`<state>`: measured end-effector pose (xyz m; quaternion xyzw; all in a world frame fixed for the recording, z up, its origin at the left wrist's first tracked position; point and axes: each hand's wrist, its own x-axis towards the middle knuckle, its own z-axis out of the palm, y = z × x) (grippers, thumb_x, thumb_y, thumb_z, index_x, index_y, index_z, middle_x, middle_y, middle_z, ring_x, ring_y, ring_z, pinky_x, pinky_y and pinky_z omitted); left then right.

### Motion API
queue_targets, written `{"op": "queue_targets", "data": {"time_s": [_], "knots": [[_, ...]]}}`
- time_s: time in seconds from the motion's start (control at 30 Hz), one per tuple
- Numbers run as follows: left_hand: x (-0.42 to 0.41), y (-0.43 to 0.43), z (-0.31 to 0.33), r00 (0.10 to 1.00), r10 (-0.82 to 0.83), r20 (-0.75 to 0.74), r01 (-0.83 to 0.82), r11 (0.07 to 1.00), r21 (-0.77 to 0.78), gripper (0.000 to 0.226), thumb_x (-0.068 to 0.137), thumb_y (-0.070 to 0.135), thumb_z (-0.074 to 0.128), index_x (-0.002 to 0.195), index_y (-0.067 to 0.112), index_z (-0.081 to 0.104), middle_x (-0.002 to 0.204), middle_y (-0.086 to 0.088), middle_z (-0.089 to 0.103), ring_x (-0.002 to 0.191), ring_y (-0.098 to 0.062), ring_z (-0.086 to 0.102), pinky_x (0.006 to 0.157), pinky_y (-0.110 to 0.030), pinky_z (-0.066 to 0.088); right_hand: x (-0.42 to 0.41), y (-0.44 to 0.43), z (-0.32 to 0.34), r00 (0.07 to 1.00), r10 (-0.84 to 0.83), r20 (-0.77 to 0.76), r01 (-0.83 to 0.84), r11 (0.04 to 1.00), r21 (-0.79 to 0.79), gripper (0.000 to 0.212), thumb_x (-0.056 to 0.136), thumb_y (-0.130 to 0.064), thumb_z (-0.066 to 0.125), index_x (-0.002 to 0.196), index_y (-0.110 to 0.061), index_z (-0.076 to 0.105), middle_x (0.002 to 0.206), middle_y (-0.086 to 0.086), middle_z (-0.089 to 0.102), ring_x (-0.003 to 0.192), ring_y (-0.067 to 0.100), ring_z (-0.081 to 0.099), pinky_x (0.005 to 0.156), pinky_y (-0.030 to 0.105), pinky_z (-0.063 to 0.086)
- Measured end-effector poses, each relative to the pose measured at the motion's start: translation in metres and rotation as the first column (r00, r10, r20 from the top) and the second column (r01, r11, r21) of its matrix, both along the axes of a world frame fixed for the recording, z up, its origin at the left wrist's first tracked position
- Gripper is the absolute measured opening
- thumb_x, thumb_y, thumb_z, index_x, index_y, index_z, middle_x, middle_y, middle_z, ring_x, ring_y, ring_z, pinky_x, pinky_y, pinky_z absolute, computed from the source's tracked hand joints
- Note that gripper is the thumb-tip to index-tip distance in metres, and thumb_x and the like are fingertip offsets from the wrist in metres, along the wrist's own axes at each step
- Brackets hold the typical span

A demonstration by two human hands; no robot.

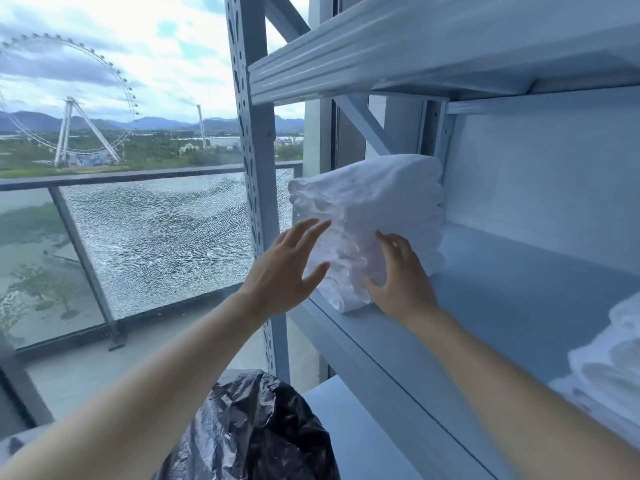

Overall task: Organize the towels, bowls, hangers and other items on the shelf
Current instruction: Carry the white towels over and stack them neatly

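Note:
A tall stack of folded white towels (377, 216) stands at the left end of a pale blue metal shelf (491, 299), close to the upright post. My left hand (289, 268) is spread with straight fingers at the stack's left front edge, fingertips touching the folds. My right hand (401, 278) lies flat against the stack's front right side, fingers straight, pressing on the towels. A second pile of white towels (613, 372) lies on the same shelf at the far right, partly cut off by the frame.
A perforated shelf post (252, 174) rises just left of the stack. Another shelf board (433, 57) runs overhead. A black plastic bag (256, 431) sits below my arms. A cracked glass balcony railing (159, 240) lies to the left.

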<state>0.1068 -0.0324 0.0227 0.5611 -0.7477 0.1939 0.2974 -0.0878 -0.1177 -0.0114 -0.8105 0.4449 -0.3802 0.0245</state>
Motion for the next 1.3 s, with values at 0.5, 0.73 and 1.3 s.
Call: {"op": "queue_targets", "data": {"time_s": [0.5,0.73,1.3], "knots": [[-0.072,0.054,0.014,0.97,-0.21,-0.124,0.211,0.977,-0.006,0.05,0.092,0.036,0.048,0.138,0.019,0.038,0.141,0.0,0.04,0.12,-0.022,0.048,0.089,-0.036,0.045,-0.061,0.132,0.06,0.984,-0.108,-0.139,0.091,0.988,-0.122,0.065,0.087,-0.031,0.059,0.143,-0.017,0.029,0.148,0.002,0.027,0.136,0.021,0.027,0.105,0.035,0.036],[-0.139,0.071,0.029,0.922,-0.373,-0.109,0.368,0.928,-0.057,0.048,0.091,0.035,0.049,0.135,0.018,0.041,0.137,0.0,0.044,0.121,-0.024,0.048,0.093,-0.037,0.045,-0.124,0.178,0.098,0.956,-0.236,-0.175,0.183,0.944,-0.274,0.059,0.086,-0.029,0.059,0.139,-0.019,0.037,0.14,-0.002,0.036,0.131,0.018,0.032,0.093,0.034,0.044],[-0.319,0.084,0.024,0.85,-0.524,0.043,0.526,0.849,-0.053,0.039,0.096,0.022,0.043,0.133,0.029,0.05,0.138,0.004,0.049,0.126,-0.016,0.046,0.101,-0.034,0.039,-0.336,0.212,0.093,0.959,-0.24,-0.153,0.225,0.968,-0.109,0.03,0.092,-0.03,0.052,0.116,-0.016,0.062,0.122,-0.004,0.056,0.115,0.015,0.05,0.092,0.018,0.036]]}}
